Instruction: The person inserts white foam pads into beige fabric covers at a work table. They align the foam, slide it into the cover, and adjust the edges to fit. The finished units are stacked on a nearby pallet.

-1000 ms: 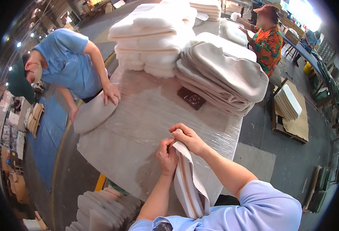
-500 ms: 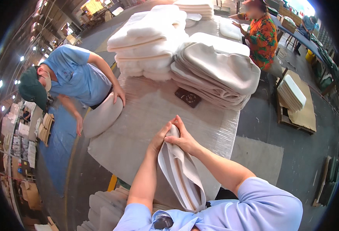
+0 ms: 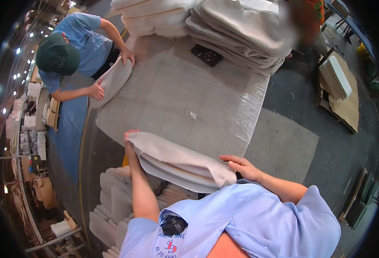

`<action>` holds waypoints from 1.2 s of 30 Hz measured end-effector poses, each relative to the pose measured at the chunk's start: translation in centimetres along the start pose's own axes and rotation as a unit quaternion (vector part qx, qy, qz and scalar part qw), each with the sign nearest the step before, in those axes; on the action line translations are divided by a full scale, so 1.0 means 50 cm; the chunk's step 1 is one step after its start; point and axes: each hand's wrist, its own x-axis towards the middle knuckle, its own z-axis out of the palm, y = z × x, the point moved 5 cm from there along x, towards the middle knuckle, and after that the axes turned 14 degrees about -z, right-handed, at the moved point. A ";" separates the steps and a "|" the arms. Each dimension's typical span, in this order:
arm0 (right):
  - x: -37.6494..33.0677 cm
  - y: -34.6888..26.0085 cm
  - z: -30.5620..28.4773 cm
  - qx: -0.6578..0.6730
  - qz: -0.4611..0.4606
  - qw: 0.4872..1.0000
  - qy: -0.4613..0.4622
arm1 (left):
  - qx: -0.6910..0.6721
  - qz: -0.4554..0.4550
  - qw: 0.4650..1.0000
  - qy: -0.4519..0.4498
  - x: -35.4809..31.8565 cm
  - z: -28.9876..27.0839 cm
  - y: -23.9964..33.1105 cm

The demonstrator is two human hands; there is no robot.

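A cushion [image 3: 178,157] with a light grey-beige fabric cover lies across in front of me, close to my chest. Its near long side gapes, showing pale layers and a thin brown strip inside. At its left end my left hand [image 3: 130,139] is closed round the edge, mostly hidden behind the cover. My right hand [image 3: 243,167] is at the right end, fingers stretched out beside the cover's corner; whether it touches there I cannot tell.
A plastic-wrapped table [image 3: 168,94] bears folded beige covers [image 3: 245,34], white pads [image 3: 155,17] and a dark patterned flat object [image 3: 206,55]. A co-worker [image 3: 75,47] handles another cushion [image 3: 114,84] at the left. More cushions [image 3: 112,189] are stacked below left. A pallet [image 3: 344,99] stands right.
The cushion has swung from pointing away from me to lying crosswise. My hands, together at its far tip before, are now apart at its two ends. My view has tilted down.
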 end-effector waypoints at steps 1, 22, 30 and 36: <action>0.001 0.005 0.018 0.054 -0.016 0.997 0.050 | -0.017 -0.008 0.999 0.034 -0.022 -0.019 -0.012; 0.607 -0.160 -0.222 0.021 -0.158 0.910 0.383 | 0.169 0.036 0.978 -0.113 -0.525 0.129 -0.325; 0.551 -0.231 -0.083 0.089 -0.198 0.968 0.129 | 0.379 0.031 0.908 -0.173 -0.504 0.169 -0.314; 0.483 -0.289 -0.095 0.033 -0.247 0.966 0.063 | 0.301 0.065 0.917 -0.253 -0.494 0.270 -0.286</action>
